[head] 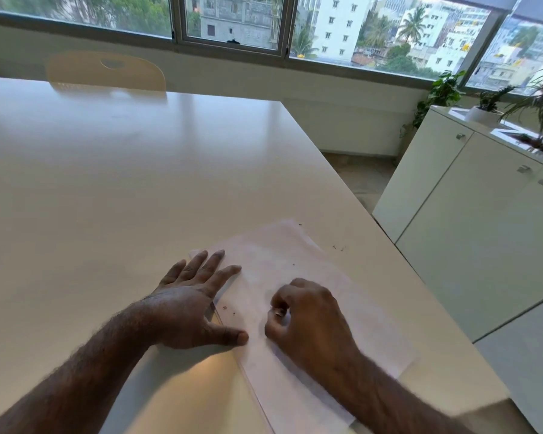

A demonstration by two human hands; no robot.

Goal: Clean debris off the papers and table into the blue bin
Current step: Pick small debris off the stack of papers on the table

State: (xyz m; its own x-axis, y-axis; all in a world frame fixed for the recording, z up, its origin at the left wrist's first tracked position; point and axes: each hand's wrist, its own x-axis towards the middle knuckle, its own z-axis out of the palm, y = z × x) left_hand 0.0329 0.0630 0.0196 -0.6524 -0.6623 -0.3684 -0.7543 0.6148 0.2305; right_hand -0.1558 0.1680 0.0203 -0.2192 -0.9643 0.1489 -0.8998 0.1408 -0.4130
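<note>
Both hands (188,305) (308,321) press papers (295,264) near table (107,183) edge.

I read the flat rectangular table top (132,170) as plain off-white, glossy, with no pattern. The stacked paper sheets (295,264) on it are white with a faint pink-grey cast, unprinted as far as I can tell. The small curled debris specks (229,310) on the sheets are dark brown to black; I see more dark specks (338,247) on the table surface just beside the sheets. The moulded chair back (105,72) is pale cream. The low storage cabinet (470,220) is plain white with silver-grey metal handles (524,169). The potted plants (442,92) show green foliage; one pot (483,114) is white.
</note>
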